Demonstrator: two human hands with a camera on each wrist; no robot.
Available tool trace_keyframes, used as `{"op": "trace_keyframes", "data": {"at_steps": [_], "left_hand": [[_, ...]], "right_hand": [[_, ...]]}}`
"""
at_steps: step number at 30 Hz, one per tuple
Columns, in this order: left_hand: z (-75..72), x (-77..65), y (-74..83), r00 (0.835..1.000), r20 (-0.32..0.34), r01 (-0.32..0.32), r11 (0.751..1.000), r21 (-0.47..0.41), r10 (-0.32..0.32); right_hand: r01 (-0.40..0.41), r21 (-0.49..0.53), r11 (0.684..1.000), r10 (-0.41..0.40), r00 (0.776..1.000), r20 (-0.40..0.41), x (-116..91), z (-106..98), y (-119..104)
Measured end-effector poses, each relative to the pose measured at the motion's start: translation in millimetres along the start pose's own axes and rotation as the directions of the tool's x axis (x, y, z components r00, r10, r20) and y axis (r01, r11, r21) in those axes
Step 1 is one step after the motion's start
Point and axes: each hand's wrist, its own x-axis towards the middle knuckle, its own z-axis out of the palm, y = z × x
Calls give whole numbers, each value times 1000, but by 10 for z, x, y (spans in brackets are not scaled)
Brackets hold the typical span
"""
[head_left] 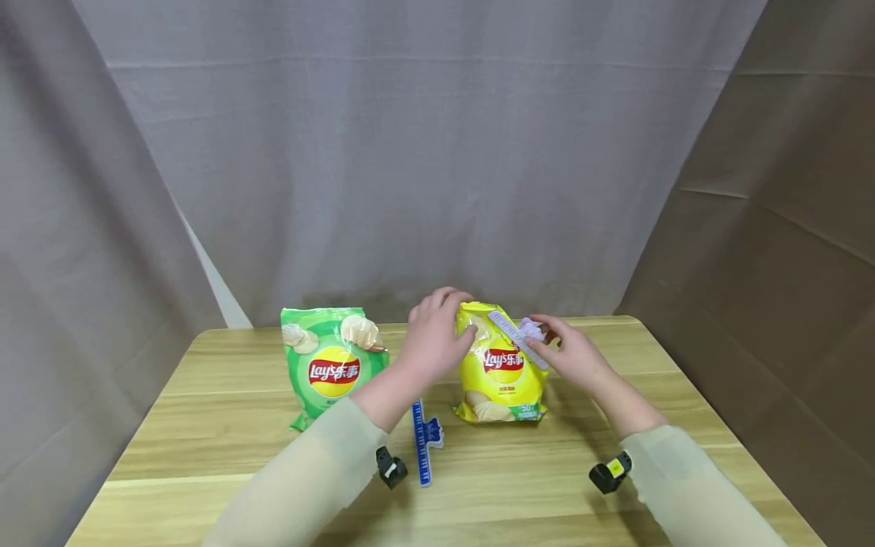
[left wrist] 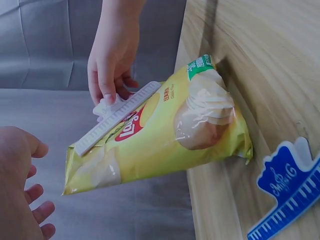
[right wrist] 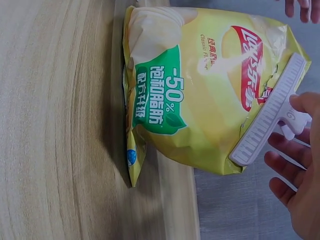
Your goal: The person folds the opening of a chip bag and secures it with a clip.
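Observation:
A yellow Lay's chip bag (head_left: pixel 503 380) stands upright on the wooden table. A pale lilac bag clip (right wrist: pixel 270 112) with piano-key markings sits aslant across its top right corner. My right hand (head_left: pixel 574 351) pinches the clip's handle between thumb and fingers, as the right wrist view shows. By the bag's upper left corner is my left hand (head_left: pixel 437 334); its fingers (left wrist: pixel 36 192) are spread and relaxed, apart from the bag in the left wrist view. A blue bag clip (head_left: pixel 423 443) with a similar keyboard pattern lies on the table, in front and left of the yellow bag.
On the left a green Lay's chip bag (head_left: pixel 335 346) stands on the table, partly behind my left forearm. The wooden table (head_left: pixel 506 486) reaches back to a grey curtain (head_left: pixel 451 167). A brownish curtain (head_left: pixel 772 251) hangs along the right side.

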Motion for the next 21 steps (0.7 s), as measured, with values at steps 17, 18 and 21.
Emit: {"op": "trace_keyframes", "data": {"at_steps": [17,18,21], "left_hand": [[-73,-210,-87,1000,6,-16,1000,-9,16],[-76,-219,-94,1000,6,-15,1000,-7,15],[-84,-250,-117,1000,3,-12,1000,-9,12]], "right_hand": [[-15,35,999,15,1000,14,-7,12,46],[-11,37,999,10,1000,13,-6,13,43],[2,44,999,-2,1000,5,-8,18,33]]}}
